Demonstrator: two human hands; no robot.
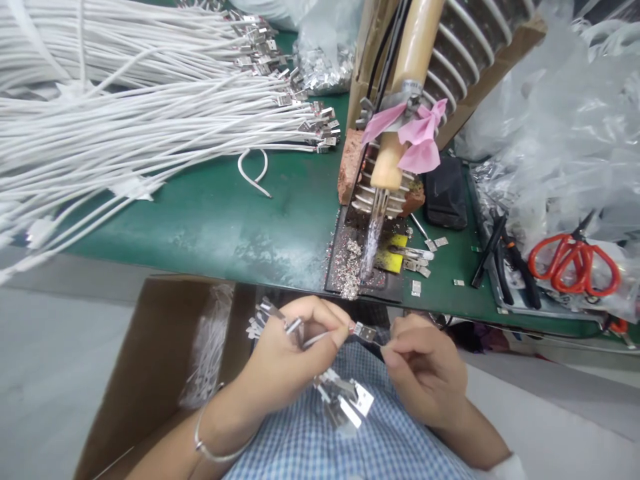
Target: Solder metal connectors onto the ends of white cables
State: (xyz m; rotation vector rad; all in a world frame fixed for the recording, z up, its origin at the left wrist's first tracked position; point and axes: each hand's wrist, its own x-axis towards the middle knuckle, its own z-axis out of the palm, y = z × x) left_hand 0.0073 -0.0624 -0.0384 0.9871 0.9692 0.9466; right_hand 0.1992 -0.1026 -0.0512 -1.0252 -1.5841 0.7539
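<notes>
My left hand is closed in front of my lap, its thumb and finger pinching a white USB cable. At the cable's end, a silver USB connector points toward my right hand. The right thumb and fingers are pinched beside the connector's far end, on something thin that I cannot make out. More metal USB plugs hang under my left hand, and others stick out behind its knuckles. Just beyond my hands, a wooden-handled soldering iron is fixed tip down over a dark plate strewn with solder bits.
Bundles of white cables lie across the green table at left. To the right are a black phone, loose connector parts, pliers, red-handled scissors and plastic bags. A cardboard box stands below.
</notes>
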